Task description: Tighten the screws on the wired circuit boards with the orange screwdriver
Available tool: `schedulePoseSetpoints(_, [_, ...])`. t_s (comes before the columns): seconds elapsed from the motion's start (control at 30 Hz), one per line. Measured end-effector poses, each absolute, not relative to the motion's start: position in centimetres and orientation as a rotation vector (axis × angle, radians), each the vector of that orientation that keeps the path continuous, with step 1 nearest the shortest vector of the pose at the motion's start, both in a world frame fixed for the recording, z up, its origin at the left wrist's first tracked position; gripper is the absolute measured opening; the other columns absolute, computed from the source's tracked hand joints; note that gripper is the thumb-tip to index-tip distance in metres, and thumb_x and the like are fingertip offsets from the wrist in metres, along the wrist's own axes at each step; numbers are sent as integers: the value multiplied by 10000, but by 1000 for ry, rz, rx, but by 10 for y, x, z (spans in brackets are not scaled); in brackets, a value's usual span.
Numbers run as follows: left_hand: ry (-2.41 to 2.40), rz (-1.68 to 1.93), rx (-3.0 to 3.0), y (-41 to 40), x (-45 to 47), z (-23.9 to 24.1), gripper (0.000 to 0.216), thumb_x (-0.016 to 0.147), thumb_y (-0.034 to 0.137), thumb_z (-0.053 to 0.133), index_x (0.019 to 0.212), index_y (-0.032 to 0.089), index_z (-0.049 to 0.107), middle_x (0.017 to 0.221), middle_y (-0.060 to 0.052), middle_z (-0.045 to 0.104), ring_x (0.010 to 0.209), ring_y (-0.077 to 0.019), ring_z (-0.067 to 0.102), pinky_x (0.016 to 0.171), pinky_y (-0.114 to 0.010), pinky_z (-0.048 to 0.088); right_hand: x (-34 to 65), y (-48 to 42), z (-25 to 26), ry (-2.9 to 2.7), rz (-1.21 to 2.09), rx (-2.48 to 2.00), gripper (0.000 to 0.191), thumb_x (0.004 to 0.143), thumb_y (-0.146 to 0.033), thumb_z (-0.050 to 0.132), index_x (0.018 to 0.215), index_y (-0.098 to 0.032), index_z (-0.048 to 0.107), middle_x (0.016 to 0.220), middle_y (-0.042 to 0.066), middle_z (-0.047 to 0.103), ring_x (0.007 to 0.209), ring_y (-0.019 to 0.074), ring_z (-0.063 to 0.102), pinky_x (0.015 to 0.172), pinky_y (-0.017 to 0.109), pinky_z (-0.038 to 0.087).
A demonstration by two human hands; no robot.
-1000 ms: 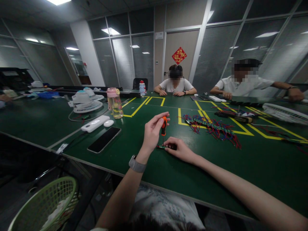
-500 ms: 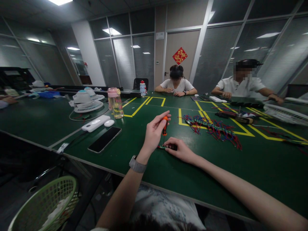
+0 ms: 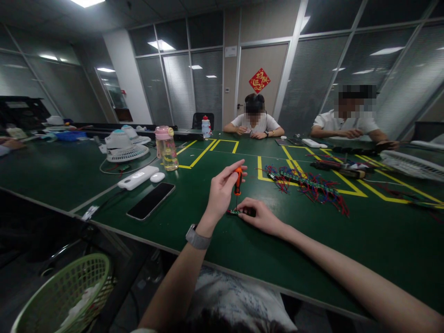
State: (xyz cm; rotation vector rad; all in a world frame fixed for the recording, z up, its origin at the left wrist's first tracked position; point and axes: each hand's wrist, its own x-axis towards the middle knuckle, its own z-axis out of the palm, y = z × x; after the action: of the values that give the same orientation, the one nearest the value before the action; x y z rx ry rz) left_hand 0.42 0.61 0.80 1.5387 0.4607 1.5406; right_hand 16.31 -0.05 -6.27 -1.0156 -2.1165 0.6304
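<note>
My left hand [image 3: 222,187] is closed around the orange and black handle of a screwdriver [image 3: 238,182]. The screwdriver stands upright, its thin shaft pointing down at a small green circuit board [image 3: 234,212] on the table. Whether the tip sits in a screw is too small to tell. My right hand [image 3: 258,215] lies low on the table and pinches the right end of the board. A dark part shows beneath its fingers; I cannot make out what it is.
Wired circuit boards [image 3: 305,180] with red and blue leads lie to the right. A phone [image 3: 151,201], a white power strip [image 3: 138,178] and a pink-lidded bottle [image 3: 166,148] are on the left. Two people sit across the green table [image 3: 312,249]. A green basket [image 3: 100,268] stands below its edge.
My hands, the screwdriver and the board stay practically in place. Across the table, the person on the right has drawn their hands inward and shifted posture.
</note>
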Motion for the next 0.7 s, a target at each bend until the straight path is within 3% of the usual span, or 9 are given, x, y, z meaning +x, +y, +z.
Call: schedulePoseSetpoints(0.7, [434, 1504, 1500, 5, 6, 8, 325, 875, 245, 539, 1180, 196, 640, 1095, -78, 685, 892, -157, 659, 766, -261, 536, 163, 1, -65, -2118, 641, -1018, 156, 793, -155, 592, 921, -145, 681, 812, 41, 596, 704, 147, 551, 651, 273, 453])
